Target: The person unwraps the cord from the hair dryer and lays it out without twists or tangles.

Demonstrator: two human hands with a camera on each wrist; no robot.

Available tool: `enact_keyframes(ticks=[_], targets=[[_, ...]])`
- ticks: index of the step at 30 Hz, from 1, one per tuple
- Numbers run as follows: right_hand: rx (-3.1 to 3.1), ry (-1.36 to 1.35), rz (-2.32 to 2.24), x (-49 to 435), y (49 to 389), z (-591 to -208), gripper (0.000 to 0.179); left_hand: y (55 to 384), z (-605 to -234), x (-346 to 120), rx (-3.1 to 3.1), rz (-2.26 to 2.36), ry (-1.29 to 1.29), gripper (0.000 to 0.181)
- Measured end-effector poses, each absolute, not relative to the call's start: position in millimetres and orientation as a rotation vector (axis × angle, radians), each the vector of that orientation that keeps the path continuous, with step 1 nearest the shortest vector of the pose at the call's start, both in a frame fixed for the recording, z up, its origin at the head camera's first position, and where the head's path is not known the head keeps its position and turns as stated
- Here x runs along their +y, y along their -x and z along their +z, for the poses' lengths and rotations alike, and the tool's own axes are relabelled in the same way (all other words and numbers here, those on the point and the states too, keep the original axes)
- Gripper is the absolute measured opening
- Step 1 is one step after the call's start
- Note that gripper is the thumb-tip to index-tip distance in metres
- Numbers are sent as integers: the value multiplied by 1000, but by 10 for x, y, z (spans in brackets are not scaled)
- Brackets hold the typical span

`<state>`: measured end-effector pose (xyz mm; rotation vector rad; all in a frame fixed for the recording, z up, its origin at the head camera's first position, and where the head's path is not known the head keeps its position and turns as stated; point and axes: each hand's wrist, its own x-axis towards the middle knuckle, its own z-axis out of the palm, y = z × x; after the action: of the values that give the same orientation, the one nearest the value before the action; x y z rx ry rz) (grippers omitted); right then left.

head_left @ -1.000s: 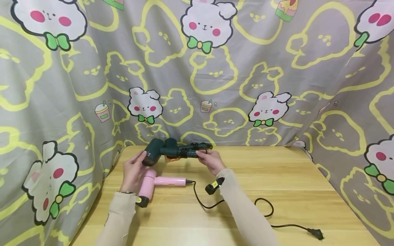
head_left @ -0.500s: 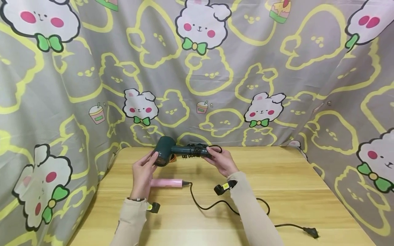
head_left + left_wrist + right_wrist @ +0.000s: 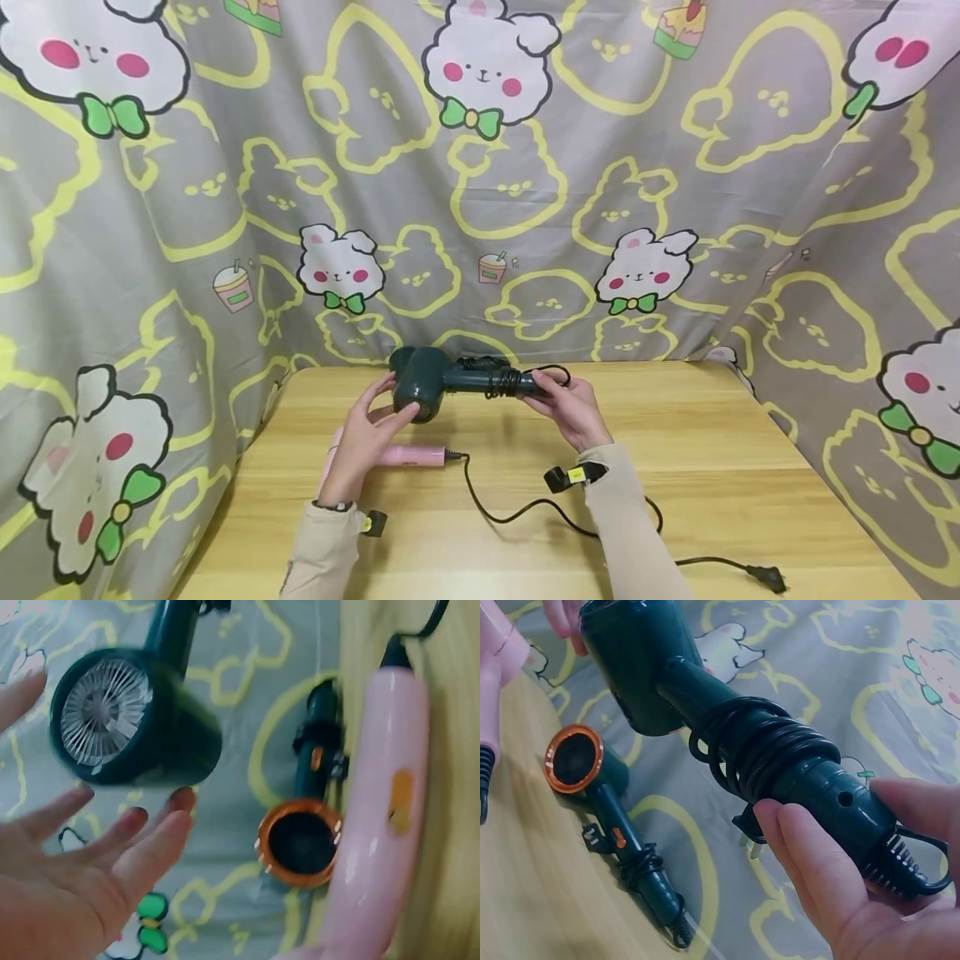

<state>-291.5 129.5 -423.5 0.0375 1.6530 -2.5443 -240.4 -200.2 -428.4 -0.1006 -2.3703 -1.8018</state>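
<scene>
My right hand grips the handle end of a dark green hair dryer, held above the table. Its black cord is wound round the handle. In the left wrist view, the dryer's round finned end faces the camera. The spread fingers of my left hand are close below that barrel. A second dark green hair dryer, with an orange-ringed nozzle, lies at the back of the table. On the near side lies a pink hair dryer, its head partly hidden by my left hand.
From the pink dryer a black cord runs right across the wooden table, passing under my right forearm. Its plug lies near the front right. A patterned grey curtain encloses the table at the back and sides.
The held dark green hair dryer has moved right and nearer to me, away from the second one. My left fingers, earlier at its head, have spread apart. The right hand keeps its grip.
</scene>
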Motion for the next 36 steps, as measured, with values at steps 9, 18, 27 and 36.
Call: enact_keyframes(ticks=[9, 18, 27, 36], targets=[[1649, -3, -2486, 1373, 2864, -4321, 26, 2559, -4340, -2049, -2682, -1238, 465, 109], [1680, 23, -2450, 1410, 2866, -4337, 16, 2670, -4332, -2038, -2784, -1134, 630, 119], [1666, 102, -2400, 1370, 2849, -4337, 24, 2678, -4307, -2117, -2729, -1143, 778, 115], [1651, 215, -2358, 1396, 2891, -4360, 19, 2685, -4312, -2154, -2750, -1177, 721, 99]])
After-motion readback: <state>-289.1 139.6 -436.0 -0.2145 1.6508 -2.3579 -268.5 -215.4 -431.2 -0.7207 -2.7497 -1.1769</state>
